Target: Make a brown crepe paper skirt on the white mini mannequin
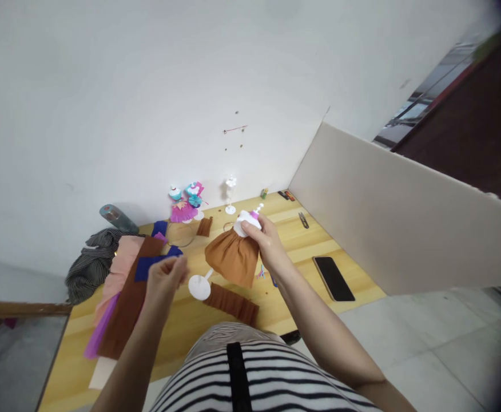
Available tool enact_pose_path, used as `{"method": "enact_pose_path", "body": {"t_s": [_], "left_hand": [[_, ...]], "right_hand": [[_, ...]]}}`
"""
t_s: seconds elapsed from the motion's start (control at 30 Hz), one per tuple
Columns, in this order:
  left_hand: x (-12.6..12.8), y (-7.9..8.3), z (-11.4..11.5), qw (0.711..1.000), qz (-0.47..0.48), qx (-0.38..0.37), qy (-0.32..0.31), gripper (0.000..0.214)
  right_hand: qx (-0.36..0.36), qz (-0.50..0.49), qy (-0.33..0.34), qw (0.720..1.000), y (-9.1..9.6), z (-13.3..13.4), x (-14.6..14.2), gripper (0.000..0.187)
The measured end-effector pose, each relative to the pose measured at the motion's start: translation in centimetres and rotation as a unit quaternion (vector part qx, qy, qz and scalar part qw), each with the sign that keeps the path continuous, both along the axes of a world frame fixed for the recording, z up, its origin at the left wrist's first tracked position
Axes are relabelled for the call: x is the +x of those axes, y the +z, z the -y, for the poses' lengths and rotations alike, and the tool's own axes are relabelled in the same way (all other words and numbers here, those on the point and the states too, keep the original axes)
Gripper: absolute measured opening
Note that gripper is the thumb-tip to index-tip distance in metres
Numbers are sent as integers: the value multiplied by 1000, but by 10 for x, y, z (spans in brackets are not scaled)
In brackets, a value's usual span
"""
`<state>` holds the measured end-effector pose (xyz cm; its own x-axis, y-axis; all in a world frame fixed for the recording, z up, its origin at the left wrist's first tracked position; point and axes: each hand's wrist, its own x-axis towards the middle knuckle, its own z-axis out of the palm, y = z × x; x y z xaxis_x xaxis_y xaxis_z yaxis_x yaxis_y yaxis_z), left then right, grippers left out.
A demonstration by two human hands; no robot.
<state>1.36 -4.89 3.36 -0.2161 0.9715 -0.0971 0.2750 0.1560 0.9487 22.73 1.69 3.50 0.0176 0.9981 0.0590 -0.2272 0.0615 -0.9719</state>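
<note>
A small dress form (244,218) is held above the worktop (319,246), in front of the wearer, tilted, with its knobbed neck pointed away and to the right. Its white upper body is judged to be light, stiff and rather smooth, so some slipping under a loose grip may be expected. The gathered brown skirt (231,257) is judged to be soft and limp; no firm hold would be offered by it, and its folds could be crushed. Purchase is best taken at the rigid torso, above the gathers.

The right hand (269,237) is found closed around the torso, the thumb laid across the white surface; the remaining fingers are largely hidden. The left hand (167,276) is raised near a blue cloth (144,268), well apart from the form, its fingers curled and the tips brought together. Whether anything fine is pinched there cannot be told. Below the skirt, a white disc (199,287) is noted.
</note>
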Motion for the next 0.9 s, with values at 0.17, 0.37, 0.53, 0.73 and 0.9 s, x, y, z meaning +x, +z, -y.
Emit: {"method": "enact_pose_path", "body": {"t_s": [0.17,0.37,0.53,0.73,0.9], "left_hand": [[35,-10,26,958,214,-157,-110,29],[62,-9,22,945,300,-109,-76,41],[63,-12,23,986,156,-51,-35,40],[58,-18,23,990,137,-32,-31,32],[32,-17,27,996,92,2,-19,32]], "right_hand": [[10,-31,-15,999,0,-4,-4,31],[-2,-32,-7,999,0,-6,-12,33],[-27,-18,-5,999,-1,-8,-11,33],[-30,-47,-14,998,-3,-9,-11,32],[-34,-23,-7,999,-4,-10,-8,33]]}}
